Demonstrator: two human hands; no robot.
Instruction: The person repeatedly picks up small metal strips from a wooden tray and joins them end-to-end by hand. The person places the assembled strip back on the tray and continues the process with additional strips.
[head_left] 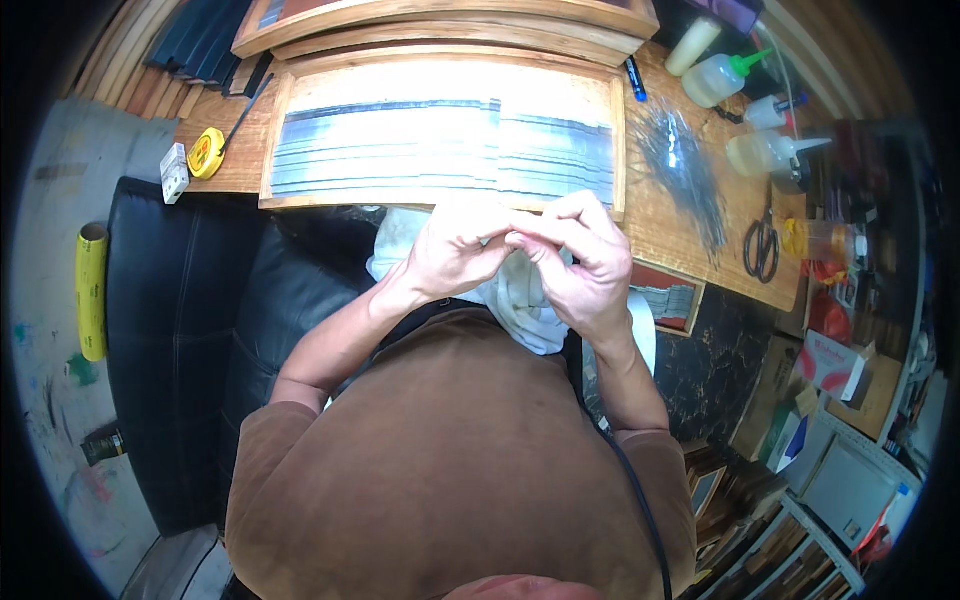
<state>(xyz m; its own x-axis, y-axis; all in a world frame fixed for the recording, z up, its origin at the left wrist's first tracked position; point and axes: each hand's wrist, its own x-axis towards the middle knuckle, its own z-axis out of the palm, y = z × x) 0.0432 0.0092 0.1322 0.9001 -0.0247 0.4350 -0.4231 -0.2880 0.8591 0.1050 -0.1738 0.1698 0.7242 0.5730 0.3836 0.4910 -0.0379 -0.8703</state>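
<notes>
My left hand (455,248) and my right hand (592,265) meet in front of my chest, just off the table's near edge. The fingertips of both are pinched together and touch each other. Whatever lies between them, if anything, is too small or hidden to make out. Just beyond the hands is a shallow wooden frame (620,150) on the table. Inside it, stepped layers of blue-grey strips (390,150) cover the lower part, with a bright pale area above. A crumpled pale cloth (528,310) hangs below the hands, over my lap.
Right of the frame lie a loose bundle of thin dark strands (680,160), black-handled scissors (762,250), a blue marker (636,80) and squeeze bottles (712,82). Leftward are a yellow tape measure (207,154) and small white box (174,174). More wooden frames (440,35) are stacked behind.
</notes>
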